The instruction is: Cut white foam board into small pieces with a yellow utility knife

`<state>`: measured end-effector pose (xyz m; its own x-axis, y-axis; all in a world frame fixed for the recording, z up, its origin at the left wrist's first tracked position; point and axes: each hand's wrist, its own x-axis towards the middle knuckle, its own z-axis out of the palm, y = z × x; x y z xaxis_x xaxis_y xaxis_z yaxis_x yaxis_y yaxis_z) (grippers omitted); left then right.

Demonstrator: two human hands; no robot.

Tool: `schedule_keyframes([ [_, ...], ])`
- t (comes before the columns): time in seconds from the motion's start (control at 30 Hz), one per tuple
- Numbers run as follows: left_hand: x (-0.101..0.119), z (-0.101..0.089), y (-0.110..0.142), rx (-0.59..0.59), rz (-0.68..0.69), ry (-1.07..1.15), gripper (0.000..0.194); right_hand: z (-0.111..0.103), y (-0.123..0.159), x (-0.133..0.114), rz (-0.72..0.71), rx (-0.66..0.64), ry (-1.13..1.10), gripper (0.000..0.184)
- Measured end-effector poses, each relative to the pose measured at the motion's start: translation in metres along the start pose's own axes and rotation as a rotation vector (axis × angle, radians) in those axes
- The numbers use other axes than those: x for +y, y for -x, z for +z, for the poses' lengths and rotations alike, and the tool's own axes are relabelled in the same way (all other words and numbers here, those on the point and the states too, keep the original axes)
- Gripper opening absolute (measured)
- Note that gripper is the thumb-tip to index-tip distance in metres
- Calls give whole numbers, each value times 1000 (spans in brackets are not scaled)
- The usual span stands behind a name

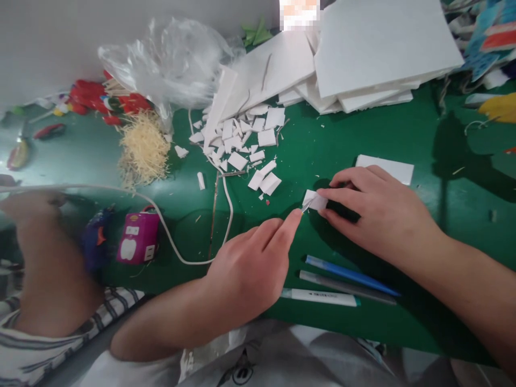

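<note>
My left hand is closed around a craft knife; only its thin blade shows past the index fingertip, and the handle is hidden in the palm. The blade touches a small white piece of foam board. The thumb and fingertips of my right hand pinch that piece against the green table from the right. Behind my right hand lies a larger white foam strip, partly covered by the fingers. Left of the piece, a few cut white bits rest on the table.
Many white scraps lie before stacked white sheets. A white cord curves past a purple box. Below my hands are a blue tool, a grey rod and a marker. Another person's arm rests left.
</note>
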<state>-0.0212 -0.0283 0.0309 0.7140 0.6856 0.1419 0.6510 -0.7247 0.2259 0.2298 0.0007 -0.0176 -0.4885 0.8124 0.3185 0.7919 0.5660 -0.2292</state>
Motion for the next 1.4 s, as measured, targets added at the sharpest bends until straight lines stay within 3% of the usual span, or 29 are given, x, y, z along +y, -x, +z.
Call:
schedule_keyframes([
  [0.43,0,4,0,-17,21,-60,41,1,0,0,-19,14,25,23],
  [0.87,6,-2,-4,-50,37,-138,42,-1,-3,-6,-88,30,73,28],
  [1.4,8,-13,2,-97,23,-156,40,-1,-4,-6,-53,21,65,29],
])
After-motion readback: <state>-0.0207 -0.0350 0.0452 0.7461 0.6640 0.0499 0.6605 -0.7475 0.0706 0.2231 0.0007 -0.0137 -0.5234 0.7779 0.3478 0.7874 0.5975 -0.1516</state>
